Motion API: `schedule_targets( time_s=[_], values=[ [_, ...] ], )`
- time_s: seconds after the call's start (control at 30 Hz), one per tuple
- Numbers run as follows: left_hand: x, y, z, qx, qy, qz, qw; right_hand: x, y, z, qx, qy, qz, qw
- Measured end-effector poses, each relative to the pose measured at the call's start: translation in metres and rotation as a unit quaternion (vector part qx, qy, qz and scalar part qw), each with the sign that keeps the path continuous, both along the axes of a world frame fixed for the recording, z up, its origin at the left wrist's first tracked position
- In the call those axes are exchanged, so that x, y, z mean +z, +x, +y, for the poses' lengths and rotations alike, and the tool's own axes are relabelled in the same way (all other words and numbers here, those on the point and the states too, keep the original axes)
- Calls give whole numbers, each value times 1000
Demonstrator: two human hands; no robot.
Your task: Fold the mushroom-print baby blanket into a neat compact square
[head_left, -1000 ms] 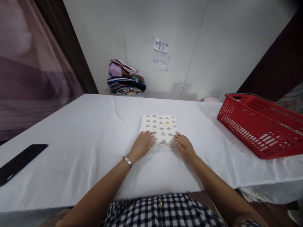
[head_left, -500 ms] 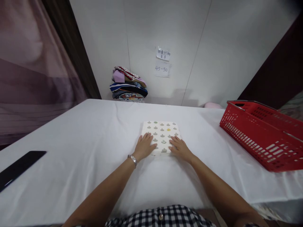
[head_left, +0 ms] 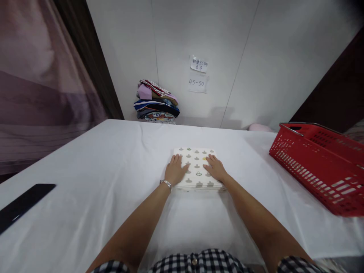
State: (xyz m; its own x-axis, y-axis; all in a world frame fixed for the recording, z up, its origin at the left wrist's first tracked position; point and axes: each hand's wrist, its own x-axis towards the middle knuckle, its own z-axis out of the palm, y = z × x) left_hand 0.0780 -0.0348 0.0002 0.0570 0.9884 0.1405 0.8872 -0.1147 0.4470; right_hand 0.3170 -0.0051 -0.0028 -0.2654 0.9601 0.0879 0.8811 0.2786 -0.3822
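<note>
White cotton-looking cloth, printed with rows of grey motifs and a few green and yellow ones, lay as a folded bundle (head_left: 196, 167) on the white-covered surface (head_left: 122, 170), squarely in front of the person and well apart from the red basket (head_left: 305, 167) on the right. Several layers showed along its near edge. It looked light and soft, limp rather than stiff, with nothing fragile about it; the weave seemed unlikely to slip much under bare skin, though the layers could probably slide over one another if pushed from the top alone. The best hold seemed to be at both sides, palms beneath and thumbs on top, so that the whole stack stayed together and did not sag in the middle.

The left hand (head_left: 175, 171) lay flat over the bundle's left side, its fingers (head_left: 176, 157) pointing away from the body, slightly apart, with the thumb spread inward across the print. The right hand (head_left: 215, 168) rested over the right side in much the same way, its thumb also turned toward the middle. Neither hand was closed around the cloth: the fingers were extended and only touched its top and edges.
</note>
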Motion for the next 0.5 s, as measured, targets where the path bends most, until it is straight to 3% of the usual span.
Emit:
schedule_targets(
  time_s=[0.2, 0.5],
  values=[
    [1, 0, 0, 21, 5, -6, 1000, -3, 2, 0, -10, 6, 33, 999],
    [10, 0, -9, 73, 18, 21, 997, -30, 21, -15, -75, 26, 190, 978]
  ],
)
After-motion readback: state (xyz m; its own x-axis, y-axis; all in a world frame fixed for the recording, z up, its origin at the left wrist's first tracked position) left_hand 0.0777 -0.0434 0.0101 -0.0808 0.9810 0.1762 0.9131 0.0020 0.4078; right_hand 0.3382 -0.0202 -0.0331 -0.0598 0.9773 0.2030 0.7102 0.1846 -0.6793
